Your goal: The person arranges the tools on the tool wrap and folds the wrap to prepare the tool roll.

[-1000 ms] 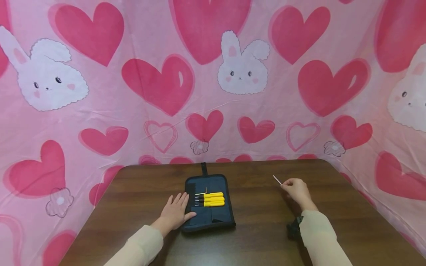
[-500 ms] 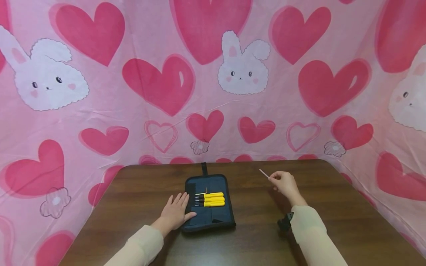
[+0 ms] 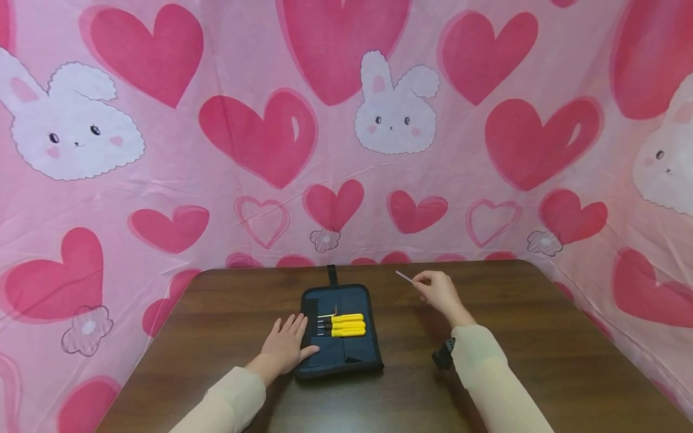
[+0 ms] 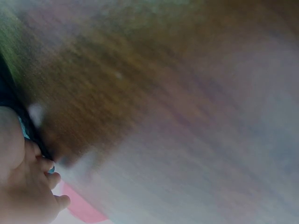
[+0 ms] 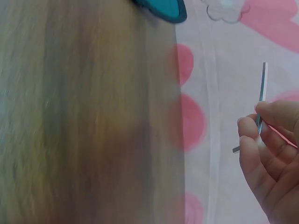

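A dark tool pouch (image 3: pixel 354 355) lies unfolded on the table, holding several yellow-handled screwdrivers (image 3: pixel 348 325) side by side. Just above them in the pouch is a small L-shaped key (image 3: pixel 327 315). My left hand (image 3: pixel 283 347) rests with straight, spread fingers on the pouch's left edge; the left wrist view catches the same hand (image 4: pixel 30 186) at the pouch's dark border. To the right of the pouch and over the table, my right hand (image 3: pixel 440 291) pinches a thin metal hex key (image 5: pixel 263 84) between thumb and fingers. Its short bent end pokes out below the fingers in the right wrist view.
The brown wooden table (image 3: pixel 227 307) meets a pink cloth (image 3: pixel 346 168) with hearts and rabbits along its back edge. A black strap (image 3: pixel 332 275) runs from the pouch's top to that edge. A black wrist camera (image 3: pixel 444 355) hangs under the right sleeve.
My right hand has moved left and slightly farther back with the hex key, closer to the pouch. The left hand and the pouch have stayed in place.
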`<action>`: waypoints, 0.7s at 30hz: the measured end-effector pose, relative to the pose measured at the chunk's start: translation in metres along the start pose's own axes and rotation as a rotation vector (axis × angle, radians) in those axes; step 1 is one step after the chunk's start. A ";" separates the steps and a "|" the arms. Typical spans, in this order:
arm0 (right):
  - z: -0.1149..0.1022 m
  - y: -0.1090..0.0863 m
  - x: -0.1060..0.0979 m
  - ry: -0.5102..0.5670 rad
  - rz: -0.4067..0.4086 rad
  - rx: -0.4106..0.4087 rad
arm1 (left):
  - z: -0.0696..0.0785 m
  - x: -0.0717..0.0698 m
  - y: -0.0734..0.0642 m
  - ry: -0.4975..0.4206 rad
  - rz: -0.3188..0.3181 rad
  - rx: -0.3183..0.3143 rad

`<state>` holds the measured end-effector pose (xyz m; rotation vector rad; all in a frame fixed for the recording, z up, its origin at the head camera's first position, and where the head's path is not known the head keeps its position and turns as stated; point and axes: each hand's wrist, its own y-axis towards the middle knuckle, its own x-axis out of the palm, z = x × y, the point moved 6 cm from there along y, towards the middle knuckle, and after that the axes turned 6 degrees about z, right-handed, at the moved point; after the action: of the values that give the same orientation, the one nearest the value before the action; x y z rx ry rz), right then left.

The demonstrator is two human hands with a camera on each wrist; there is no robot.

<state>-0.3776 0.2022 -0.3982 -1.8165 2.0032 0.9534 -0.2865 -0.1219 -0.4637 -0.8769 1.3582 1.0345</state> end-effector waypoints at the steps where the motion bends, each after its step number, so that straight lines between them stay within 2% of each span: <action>1: -0.003 0.001 0.002 0.004 -0.001 -0.002 | 0.000 0.000 0.000 0.001 0.000 0.000; 10: -0.028 0.008 0.019 0.042 -0.033 -0.028 | 0.001 -0.002 -0.001 0.003 0.008 0.003; 21: -0.059 0.011 0.043 -0.064 -0.040 -0.157 | 0.000 0.004 0.002 0.029 0.005 0.003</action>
<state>-0.3826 0.1316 -0.3773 -1.8726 1.8937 1.1716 -0.2886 -0.1214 -0.4672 -0.8893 1.3868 1.0271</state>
